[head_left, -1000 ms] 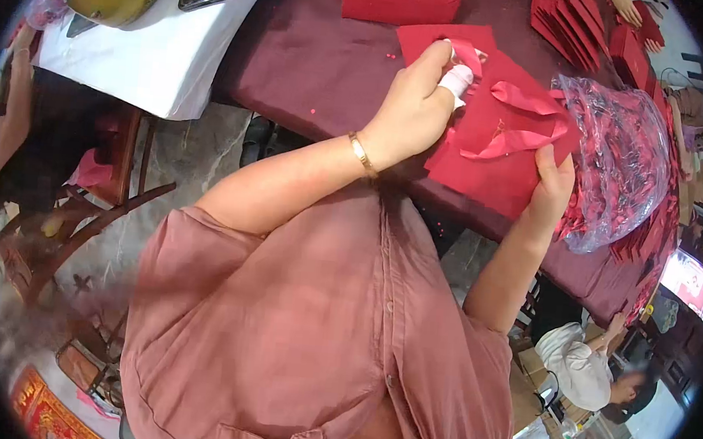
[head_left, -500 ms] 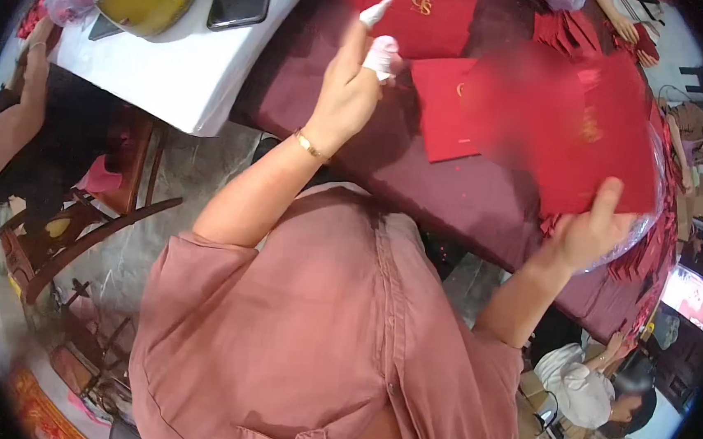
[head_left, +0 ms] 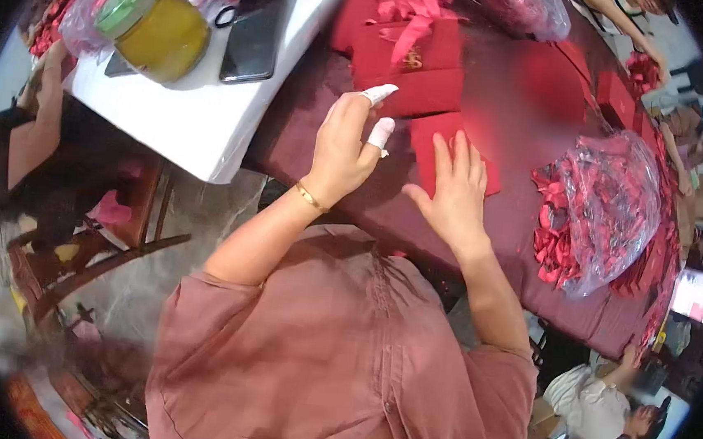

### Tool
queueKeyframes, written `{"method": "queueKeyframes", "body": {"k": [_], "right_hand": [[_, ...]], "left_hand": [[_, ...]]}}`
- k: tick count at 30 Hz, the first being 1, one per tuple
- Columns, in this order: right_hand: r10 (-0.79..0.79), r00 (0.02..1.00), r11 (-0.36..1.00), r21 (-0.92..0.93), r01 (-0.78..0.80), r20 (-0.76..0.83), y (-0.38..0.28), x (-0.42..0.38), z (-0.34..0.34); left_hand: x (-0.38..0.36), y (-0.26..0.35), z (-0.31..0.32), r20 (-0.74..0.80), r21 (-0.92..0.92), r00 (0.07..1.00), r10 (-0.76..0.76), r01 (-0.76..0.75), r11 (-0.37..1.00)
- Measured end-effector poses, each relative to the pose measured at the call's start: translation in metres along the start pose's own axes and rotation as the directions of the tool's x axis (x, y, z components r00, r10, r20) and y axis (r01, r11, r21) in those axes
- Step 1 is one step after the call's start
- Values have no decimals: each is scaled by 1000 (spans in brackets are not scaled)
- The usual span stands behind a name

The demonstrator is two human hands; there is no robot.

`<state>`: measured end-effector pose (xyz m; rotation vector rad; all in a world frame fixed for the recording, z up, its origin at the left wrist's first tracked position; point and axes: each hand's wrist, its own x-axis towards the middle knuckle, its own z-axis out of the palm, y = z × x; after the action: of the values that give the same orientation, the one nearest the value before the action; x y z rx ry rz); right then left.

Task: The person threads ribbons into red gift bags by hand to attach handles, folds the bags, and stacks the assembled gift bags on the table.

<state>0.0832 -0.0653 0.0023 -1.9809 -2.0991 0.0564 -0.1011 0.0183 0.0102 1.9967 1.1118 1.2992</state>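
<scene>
My left hand (head_left: 344,146) hovers over the table's near edge, white wraps on two fingertips. Those two fingers are apart with nothing between them. Flat on a red card-like sheet (head_left: 424,153) rests my right hand (head_left: 456,196), its fingers stretched out. Just beyond lies a flat red piece with a gold emblem (head_left: 414,58), partly covered by red ribbons (head_left: 415,35). To the right of my right hand, a clear plastic bag (head_left: 612,207) holds many red ribbons. A blurred patch hides part of the red things in between.
A dark red cloth covers the table (head_left: 353,195). On the white table (head_left: 185,136) at left stand a green-lidded jar of yellow liquid (head_left: 164,35) and a black phone (head_left: 254,38). People sit at both sides; a wooden chair (head_left: 131,235) is at lower left.
My right hand has let go of the red gold-marked piece it held at right and moved left onto the red sheet. The ribbon bag now shows fully.
</scene>
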Motion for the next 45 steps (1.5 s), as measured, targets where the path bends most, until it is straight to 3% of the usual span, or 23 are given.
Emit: {"method": "queueKeyframes", "body": {"k": [2, 3, 5, 7, 9, 11, 13, 17, 18, 20, 24, 31, 33, 36, 38, 41, 43, 44, 45], "right_hand": [[-4, 1000, 1000, -7, 4, 8, 12, -16, 4], [22, 1000, 1000, -17, -21, 6, 16, -25, 0], [77, 997, 997, -28, -77, 24, 24, -41, -5], [68, 998, 995, 79, -69, 10, 30, -53, -16], [47, 990, 972, 235, -15, -131, 40, -57, -25], [107, 965, 974, 221, -54, -238, 62, -56, -38], [144, 918, 984, 147, -96, -369, 98, -54, -38], [54, 913, 950, -262, -173, -405, 164, -49, -38], [53, 919, 935, -303, -183, -391, 171, -48, -38], [24, 934, 936, -321, -147, -357, 186, -48, -31], [4, 947, 929, -350, -123, -321, 184, -47, -32], [17, 952, 919, -369, -135, -306, 190, -49, -32], [18, 959, 905, -403, -136, -283, 191, -48, -34], [-51, 950, 910, -407, -83, -307, 186, -44, -40], [-83, 945, 912, -407, -57, -318, 178, -40, -43], [-63, 978, 844, -534, -54, -198, 179, -44, -48], [-6, 991, 855, -515, -64, -135, 193, -47, -43], [-25, 991, 863, -502, -45, -132, 199, -49, -43], [-29, 992, 852, -522, -41, -126, 204, -47, -43]], "left_hand": [[3, 1, 10, 58, 60, 995, 76, -79, 995], [6, -1, 16, 81, 192, 976, 204, -216, 957], [5, 3, 26, 177, 169, 968, 180, -210, 963], [2, 13, 39, 280, 198, 942, 185, -245, 949], [2, 20, 55, 343, 177, 910, 233, -306, 935], [2, 23, 68, 384, 207, 891, 244, -341, 917], [-1, 25, 75, 493, 248, 860, 129, -282, 927], [-1, 34, 79, 531, 263, 843, 85, -260, 929], [-7, 28, 82, 478, 214, 864, 161, -292, 932], [-11, 30, 83, 444, 228, 879, 176, -301, 926], [-17, 37, 82, 442, 236, 888, 129, -254, 938], [-15, 38, 78, 319, 106, 927, 199, -243, 964], [-14, 37, 75, 345, 58, 926, 152, -183, 981], [-12, 32, 71, 380, -58, 925, 13, 10, 998], [-8, 30, 65, 584, -200, 777, -238, 421, 885], [-10, 19, 63, 555, -304, 822, -124, 339, 890], [-8, 29, 49, 578, -220, 805, -134, 311, 925], [-12, 21, 52, 517, -139, 856, -17, 103, 985], [-11, 26, 47, 568, -146, 817, -96, 214, 966]]}}
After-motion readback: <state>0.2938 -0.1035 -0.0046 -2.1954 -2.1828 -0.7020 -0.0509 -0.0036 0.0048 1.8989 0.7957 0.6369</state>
